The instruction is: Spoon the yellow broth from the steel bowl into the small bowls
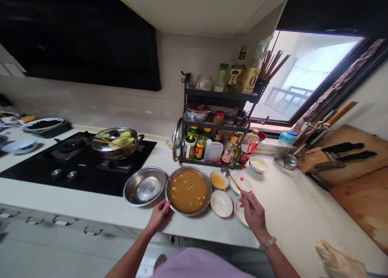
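My left hand (pixel 160 215) is closed at the near left rim of a round steel basin (pixel 189 191) of brown liquid with pale bits floating in it. In my right hand (pixel 254 213) is a metal spoon (pixel 235 182), its round head up over the edge of a small bowl of yellowish liquid (pixel 218 181). Below my right hand stands a white bowl (pixel 239 211), partly hidden by it. Left of that is another white bowl (pixel 221 204), and behind is a plate with red marks (pixel 242 183). A shallow steel basin (pixel 144 185) adjoins the full one.
A lidded pan (pixel 114 142) sits on the black gas hob (pixel 69 164). Behind the basins rises a black rack (pixel 218 126) of bottles and jars. Further right are a small bowl (pixel 258 164), a knife block (pixel 315 158), cutting boards (pixel 357 177) and a beige cloth (pixel 338 259).
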Motion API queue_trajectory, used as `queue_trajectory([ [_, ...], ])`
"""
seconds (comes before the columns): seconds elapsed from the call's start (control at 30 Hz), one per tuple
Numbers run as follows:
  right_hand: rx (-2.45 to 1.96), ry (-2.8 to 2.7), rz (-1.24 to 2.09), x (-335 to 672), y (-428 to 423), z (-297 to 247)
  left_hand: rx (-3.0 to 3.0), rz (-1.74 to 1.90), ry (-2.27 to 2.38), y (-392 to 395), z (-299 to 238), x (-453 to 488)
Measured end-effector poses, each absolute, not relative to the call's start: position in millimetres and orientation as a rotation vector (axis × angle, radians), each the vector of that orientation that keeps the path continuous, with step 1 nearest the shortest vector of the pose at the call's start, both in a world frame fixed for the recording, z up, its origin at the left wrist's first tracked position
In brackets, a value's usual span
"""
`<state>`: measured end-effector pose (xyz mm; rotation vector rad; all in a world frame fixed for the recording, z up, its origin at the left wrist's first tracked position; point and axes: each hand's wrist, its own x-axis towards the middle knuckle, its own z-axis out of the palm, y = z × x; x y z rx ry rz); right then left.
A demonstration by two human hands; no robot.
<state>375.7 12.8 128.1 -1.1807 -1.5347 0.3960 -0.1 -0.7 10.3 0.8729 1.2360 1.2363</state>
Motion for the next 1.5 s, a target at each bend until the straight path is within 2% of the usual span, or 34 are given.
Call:
queue_trajectory([
  [0.2, -1.142, -1.625, 0.591, 339, -1, 130, 0.878, 1.242, 1.231, -1, 16, 2],
  [0.4, -1.019, -1.819, 0.84, 303, -4, 110, 0.844, 1.253, 1.224, 0, 12, 3],
  [0.73, -0.958, -2.002, 0.526, 298, 19, 109, 0.886, 1.249, 1.257, 0, 15, 3],
  [0.97, -1.283, -1.461, 0.893, 305, 14, 103, 0.91, 1.236, 1.253, -1, 16, 2],
  [1.13, -1.317, -1.121, 1.042, 307, 15, 106, 0.904, 1.236, 1.237, -1, 14, 1],
  [1.3, -1.248, -1.146, 1.012, 311, 14, 115, 0.887, 1.244, 1.24, -1, 14, 2],
  [1.5, -1.178, -1.398, 0.826, 313, 12, 123, 0.88, 1.241, 1.231, -1, 15, 3],
])
